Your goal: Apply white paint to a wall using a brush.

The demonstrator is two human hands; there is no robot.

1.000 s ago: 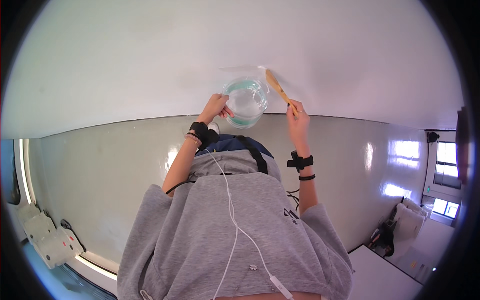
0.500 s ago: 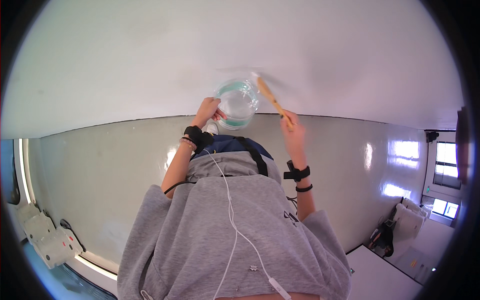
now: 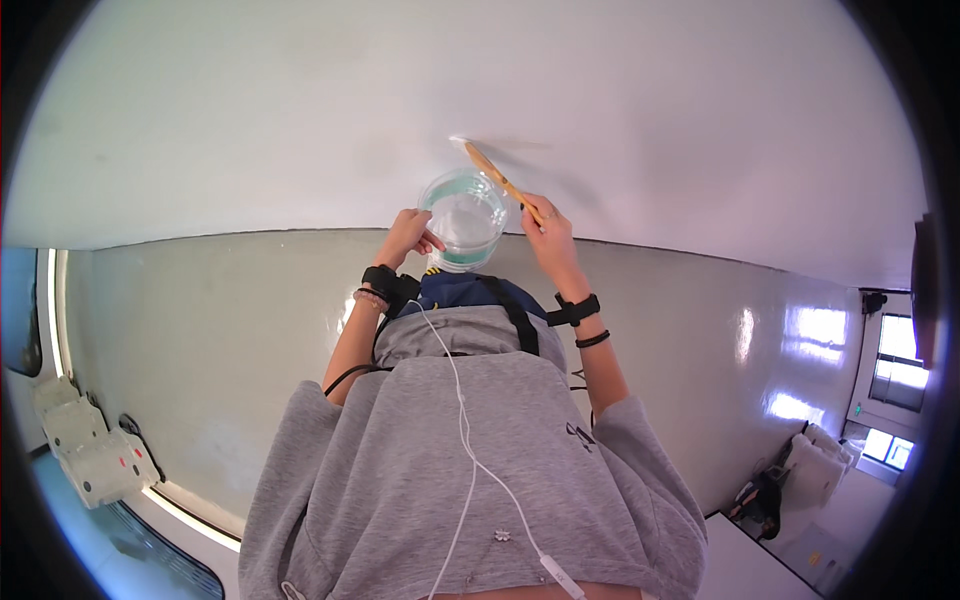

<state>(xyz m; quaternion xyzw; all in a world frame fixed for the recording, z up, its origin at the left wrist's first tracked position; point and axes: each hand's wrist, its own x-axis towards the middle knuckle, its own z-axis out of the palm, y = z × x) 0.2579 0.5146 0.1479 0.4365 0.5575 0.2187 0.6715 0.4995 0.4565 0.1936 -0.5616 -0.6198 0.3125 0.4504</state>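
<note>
Left hand (image 3: 408, 235) gripping clear bowl (image 3: 463, 218), right hand (image 3: 545, 228) brush (image 3: 497, 178)

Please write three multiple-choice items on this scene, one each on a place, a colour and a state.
1. Where is the clear round container?
A. On the floor
B. Raised against the white surface, held by the left hand
C. On the grey sweatshirt

2. What colour is the stick in the right hand?
A. Yellow-orange
B. Black
C. Blue

3. How are the hands?
A. Both open and free
B. Only the left grips something
C. Each is closed on something

Answers:
1 B, the container sits up by the white surface with the left fingers on its rim.
2 A, the stick shows yellow-orange with a pale tip.
3 C, the left hand grips the container and the right grips the stick.
</note>
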